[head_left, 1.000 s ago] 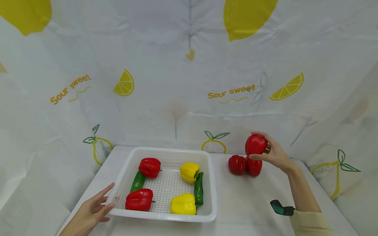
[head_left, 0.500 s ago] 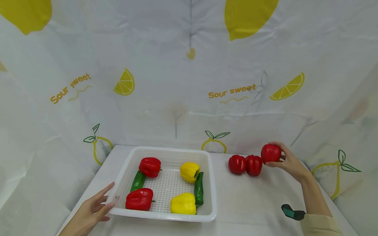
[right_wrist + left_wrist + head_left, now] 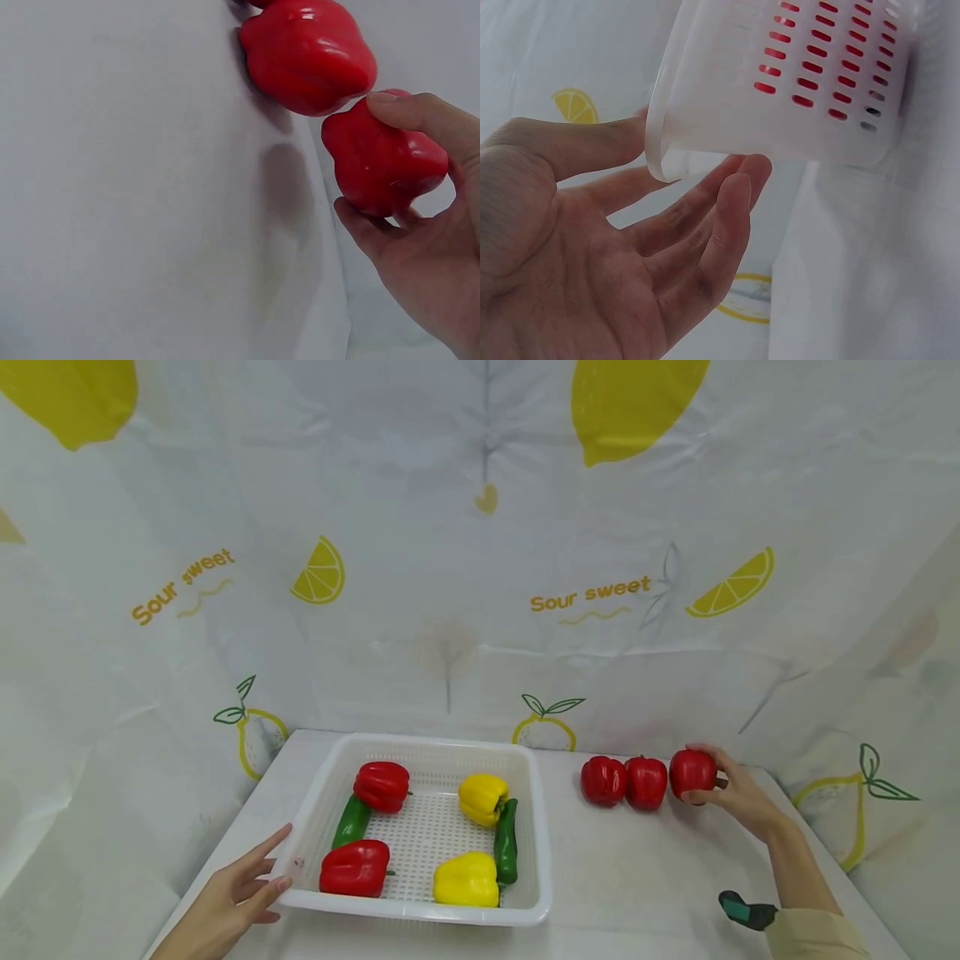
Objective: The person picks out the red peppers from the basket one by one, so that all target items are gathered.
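Observation:
My right hand (image 3: 738, 797) holds a red bell pepper (image 3: 692, 772) between thumb and fingers at the right end of a row. Two more red bell peppers, the left one (image 3: 603, 780) and the middle one (image 3: 646, 782), lie touching each other beside it. In the right wrist view the held pepper (image 3: 382, 161) is close to its neighbour (image 3: 307, 56); whether it touches the table I cannot tell. At the near left corner of a white plastic basket (image 3: 420, 910), my left hand (image 3: 228, 893) rests its thumb on the rim, the other fingers extended along and below it.
Inside the basket, two red bell peppers (image 3: 354, 868) and a green one, partly hidden (image 3: 351, 822), lie on the left. Two yellow bell peppers (image 3: 467, 880) and a long green pepper (image 3: 506, 843) lie on the right. A lemon-printed sheet (image 3: 420, 568) hangs behind the white table (image 3: 615, 877).
My right hand has carried the red bell pepper rightward and down, from above the middle pepper to the right end of the row. The left hand and basket have stayed put.

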A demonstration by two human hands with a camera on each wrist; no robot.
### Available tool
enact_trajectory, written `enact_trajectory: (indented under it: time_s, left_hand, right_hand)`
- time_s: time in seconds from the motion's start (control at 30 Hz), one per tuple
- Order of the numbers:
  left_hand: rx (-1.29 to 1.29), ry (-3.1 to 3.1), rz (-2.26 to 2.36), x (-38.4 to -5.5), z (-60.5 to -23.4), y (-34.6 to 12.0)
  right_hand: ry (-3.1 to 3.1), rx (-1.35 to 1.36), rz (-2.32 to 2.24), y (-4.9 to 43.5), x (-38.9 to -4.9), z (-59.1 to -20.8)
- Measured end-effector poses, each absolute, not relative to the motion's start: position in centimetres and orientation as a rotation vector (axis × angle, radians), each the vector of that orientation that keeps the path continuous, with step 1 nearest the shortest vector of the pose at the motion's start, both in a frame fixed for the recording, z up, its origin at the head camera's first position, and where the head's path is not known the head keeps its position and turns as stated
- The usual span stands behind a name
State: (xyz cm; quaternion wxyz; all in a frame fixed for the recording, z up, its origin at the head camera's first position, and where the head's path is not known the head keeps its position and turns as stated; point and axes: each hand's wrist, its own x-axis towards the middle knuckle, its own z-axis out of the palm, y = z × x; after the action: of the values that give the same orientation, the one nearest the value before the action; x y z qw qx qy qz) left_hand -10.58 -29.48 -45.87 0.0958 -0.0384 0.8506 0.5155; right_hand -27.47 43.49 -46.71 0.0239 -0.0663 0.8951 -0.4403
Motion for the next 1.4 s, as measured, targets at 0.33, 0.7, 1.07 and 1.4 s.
enact_trajectory:
  time_s: [0.33,0.7,1.07,1.4]
  left_hand:
    - [-0.117,2.526,1.537,-10.6,-46.0,-29.5]
    - [-0.119,2.532,1.531,-10.6,-46.2,-29.5]
    - [-0.117,2.533,1.525,-10.7,-46.1,-29.5]
    - [-0.11,2.528,1.524,-10.7,-46.2,-29.6]
  right_hand:
    - [2.721,-0.113,-1.372,44.1,-28.0,-49.1]
    - [2.71,-0.144,-1.404,43.3,-27.9,-49.3]
    - [2.717,-0.15,-1.355,43.2,-27.9,-48.5]
    - [2.774,-0.192,-1.323,42.7,-27.7,-45.2]
